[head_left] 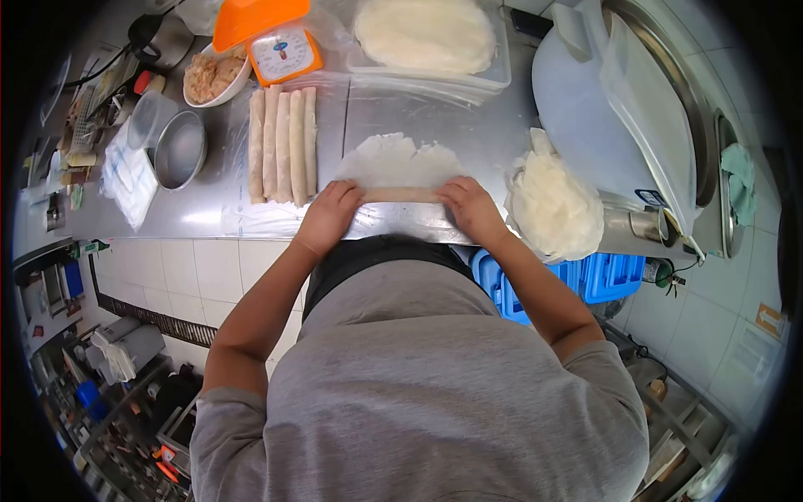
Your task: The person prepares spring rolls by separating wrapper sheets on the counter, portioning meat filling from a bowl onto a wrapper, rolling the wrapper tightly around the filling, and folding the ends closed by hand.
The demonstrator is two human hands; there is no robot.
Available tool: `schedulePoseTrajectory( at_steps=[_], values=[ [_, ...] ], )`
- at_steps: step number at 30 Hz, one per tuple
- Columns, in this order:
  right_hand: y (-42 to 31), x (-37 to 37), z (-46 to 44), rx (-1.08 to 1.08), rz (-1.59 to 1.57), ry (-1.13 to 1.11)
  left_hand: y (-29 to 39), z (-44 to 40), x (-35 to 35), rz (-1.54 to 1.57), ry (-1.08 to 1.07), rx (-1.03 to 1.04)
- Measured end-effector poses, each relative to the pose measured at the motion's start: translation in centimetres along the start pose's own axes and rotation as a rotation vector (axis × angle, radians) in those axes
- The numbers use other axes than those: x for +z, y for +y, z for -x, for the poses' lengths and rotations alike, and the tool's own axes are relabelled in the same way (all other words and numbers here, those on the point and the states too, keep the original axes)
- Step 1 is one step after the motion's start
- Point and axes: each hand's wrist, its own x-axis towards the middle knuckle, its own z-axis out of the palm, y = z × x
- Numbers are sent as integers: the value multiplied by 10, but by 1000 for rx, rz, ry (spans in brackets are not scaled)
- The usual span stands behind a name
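My left hand point(332, 211) and my right hand point(473, 211) grip the two ends of a long filled roll point(401, 195) near the table's front edge, fingers curled over it. Beyond the roll, the unrolled part of its thin whitish wrapper point(400, 159) lies flat with a ragged far edge. Several finished rolls point(283, 149) lie side by side on plastic film, left of my left hand. To the right of my right hand sits a pile of thin, crumpled wrapper sheets point(556, 205).
At the back stand a bowl of minced filling point(216, 75), an orange kitchen scale point(284, 53) and a clear tub of stacked wrappers point(427, 38). A metal bowl point(180, 151) and a white cloth point(130, 171) are at left. A large translucent container point(577, 100) stands at right.
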Motion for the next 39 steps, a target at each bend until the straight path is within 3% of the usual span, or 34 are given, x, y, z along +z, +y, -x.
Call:
schedulePoseTrajectory(
  at_steps=[5, 8, 11, 15, 20, 21, 23, 24, 26, 29, 32, 35, 39],
  values=[
    [-15, -9, -11, 25, 214, 40, 6, -4, -5, -207, 4, -27],
    [-9, -1, -1, -163, 132, 52, -1, -3, 0, -226, -12, -44],
    [4, 1, 6, -168, 83, 41, 1, -3, -3, -162, 61, -46],
    [11, 0, 0, -73, 51, 6, -10, -4, -5, -107, -21, -34],
    [1, -10, -20, 143, 148, -67, 7, -29, -14, -322, -129, -219],
    [-1, -8, -21, 126, 196, -33, 13, -35, -15, -372, -149, -256],
    [-6, -4, -22, 89, 288, 33, 15, -37, -2, -339, -35, -72],
    [-4, 0, -20, -9, 258, 42, 16, -39, 2, -323, 23, 19],
    [3, 10, -13, -201, 196, 58, 22, -34, 8, -191, -14, -27],
    [2, 7, -9, -171, 150, 120, 13, -26, 13, -153, -6, -58],
    [8, 4, -14, -86, 114, 45, 6, -23, 8, -113, 48, -72],
    [9, 1, -25, 21, 30, 12, -8, -25, 11, -98, -27, -118],
    [-4, -5, -36, 105, 215, 5, 5, -44, 3, -296, 1, -180]
  ],
)
